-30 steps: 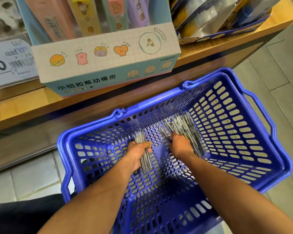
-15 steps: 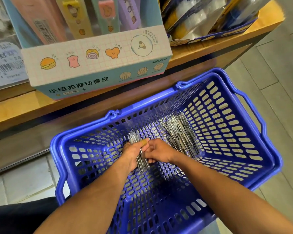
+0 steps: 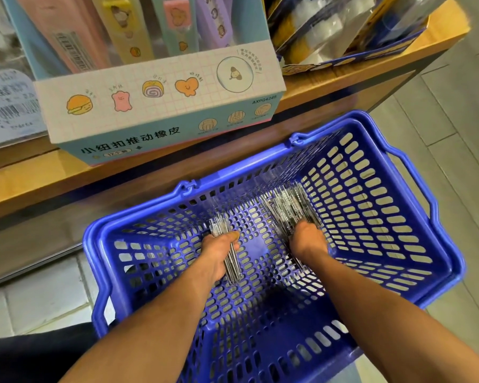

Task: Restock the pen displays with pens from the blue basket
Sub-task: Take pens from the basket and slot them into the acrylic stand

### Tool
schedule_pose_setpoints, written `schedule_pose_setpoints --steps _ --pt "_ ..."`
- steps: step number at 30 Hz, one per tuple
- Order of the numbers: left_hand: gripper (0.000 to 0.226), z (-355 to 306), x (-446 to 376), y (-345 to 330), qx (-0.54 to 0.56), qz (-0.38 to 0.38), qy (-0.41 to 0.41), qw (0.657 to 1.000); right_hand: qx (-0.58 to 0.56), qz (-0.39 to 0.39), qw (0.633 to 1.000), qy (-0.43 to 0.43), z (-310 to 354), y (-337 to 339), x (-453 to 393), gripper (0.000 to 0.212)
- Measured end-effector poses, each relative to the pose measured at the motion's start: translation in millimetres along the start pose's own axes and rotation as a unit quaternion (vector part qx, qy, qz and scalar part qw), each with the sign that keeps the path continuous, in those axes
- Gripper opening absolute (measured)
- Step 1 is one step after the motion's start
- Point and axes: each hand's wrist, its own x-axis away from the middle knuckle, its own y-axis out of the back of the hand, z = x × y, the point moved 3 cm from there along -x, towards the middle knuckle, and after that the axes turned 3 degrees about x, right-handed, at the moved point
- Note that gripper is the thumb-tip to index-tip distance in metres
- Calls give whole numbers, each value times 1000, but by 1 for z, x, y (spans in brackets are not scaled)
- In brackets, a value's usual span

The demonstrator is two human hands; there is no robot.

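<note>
Head view, basket: the blue basket sits on the floor just below the front edge of the wooden shelf, both arms reaching down into it.
Head view, left hand: the left hand is curled round a small bundle of pens, thumb across the top, pen ends sticking out past the fist on both sides.
Head view, right hand: the right hand reaches into the loose pile of pens on the basket floor toward its far right; its fingertips are hidden under the knuckles, so I cannot tell whether it has closed on any.
Handling: the pens look thin, stiff and light, with clear glossy barrels, likely slippery and apt to fan out or slide from a loose fist. A firm grip round the middle of a bundle, all pens lying the same way, should hold best.
Edges: the slotted floor and walls could catch pen tips, and the rim and its handles must be cleared when lifting out.
Open room: the middle of the basket floor between the two hands has space. Overhead, the shelf's front edge and the eraser display box overhang the far rim, so a lift is probably easier toward the person.
</note>
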Motion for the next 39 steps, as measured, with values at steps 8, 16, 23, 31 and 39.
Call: schedule_pose_setpoints --steps 8,16,23,31,39 --pt "68 -1 5 -4 1 45 -7 999 -344 145 922 104 58 28 15 12" --pt "139 -3 10 -8 19 104 -27 994 -429 258 855 135 72 21 33 7" --pt "104 0 15 -9 7 126 -17 992 -487 334 798 120 67 13 33 16" --pt "66 2 9 -3 -16 49 -15 999 -404 183 894 69 58 -13 2 12" --pt "97 1 0 6 -1 -39 -21 999 -78 81 989 95 70 -48 3 41"
